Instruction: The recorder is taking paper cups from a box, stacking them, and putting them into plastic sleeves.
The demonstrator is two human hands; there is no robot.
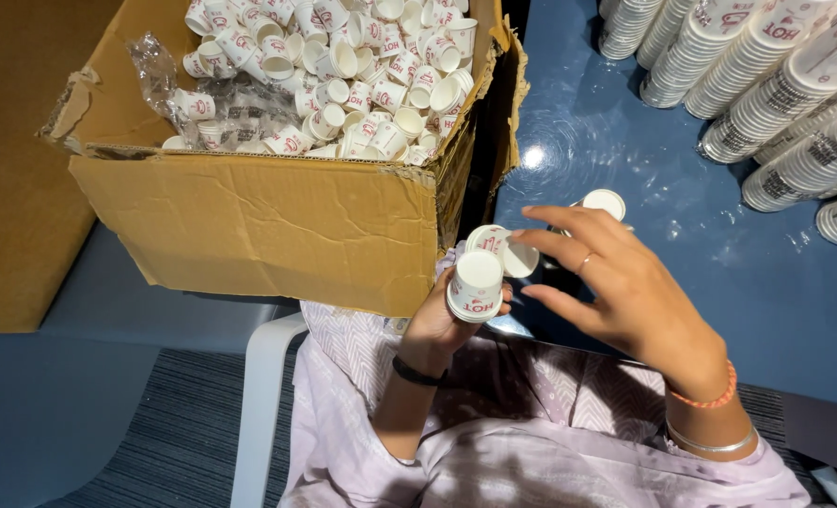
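1. The left hand [442,320] kept its grip pressed round one small paper cup [476,286]; the right hand [625,282] pinched a second cup [505,252], both held above the lap.
2. These cups looked light, thin-walled and easily crushed; a loose hold on the sides would suit them.
3. A third cup [604,202] sat on the blue table [625,141].
4. The cardboard box [277,226] held too many to count; about ten stacked columns [766,75] lay beyond.

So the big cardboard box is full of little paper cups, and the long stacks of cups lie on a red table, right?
Nearly. The head view shows the box full of loose cups, but the stacks lie on a blue table, not a red one.
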